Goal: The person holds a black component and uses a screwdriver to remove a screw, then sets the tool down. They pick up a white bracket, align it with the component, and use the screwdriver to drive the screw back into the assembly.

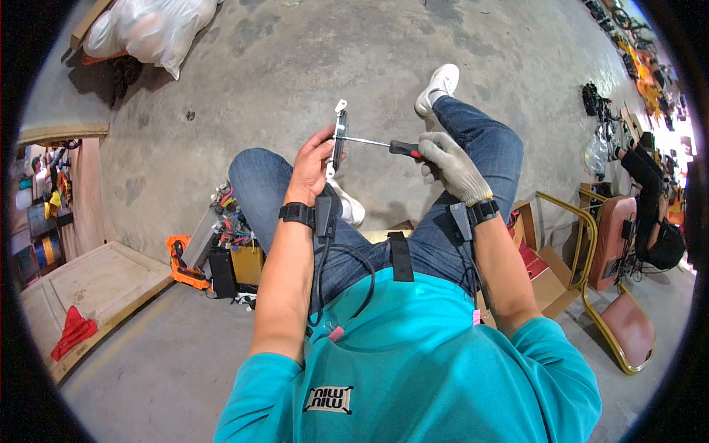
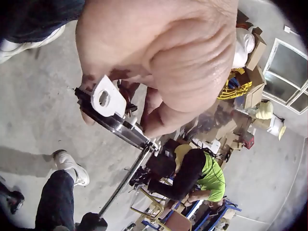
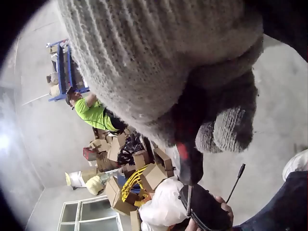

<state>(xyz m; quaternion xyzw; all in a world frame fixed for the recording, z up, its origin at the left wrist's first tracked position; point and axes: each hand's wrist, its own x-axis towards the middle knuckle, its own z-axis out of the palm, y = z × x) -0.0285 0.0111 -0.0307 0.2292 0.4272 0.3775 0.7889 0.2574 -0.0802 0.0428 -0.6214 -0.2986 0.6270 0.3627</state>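
My bare left hand (image 1: 310, 168) holds a slim dark part (image 2: 122, 129) between thumb and fingers. White tabs with holes stick out at both ends of this part, and it stands on edge in the head view. In a knitted glove, my right hand (image 1: 454, 168) grips the black and red handle of a screwdriver (image 1: 404, 149). The metal shaft runs across to the part, its tip right at the part's edge near my left fingers. In the right wrist view the part's broad face shows dark and rounded, with left fingertips (image 3: 225, 207) at its rim.
Below my left knee sits a pile of tools and coloured wires (image 1: 235, 225) beside an orange case (image 1: 183, 263). An open cardboard box (image 1: 550, 284) and a gold-framed chair (image 1: 628, 325) are at right. Another person in a bright yellow-green shirt (image 2: 211, 178) is in the background.
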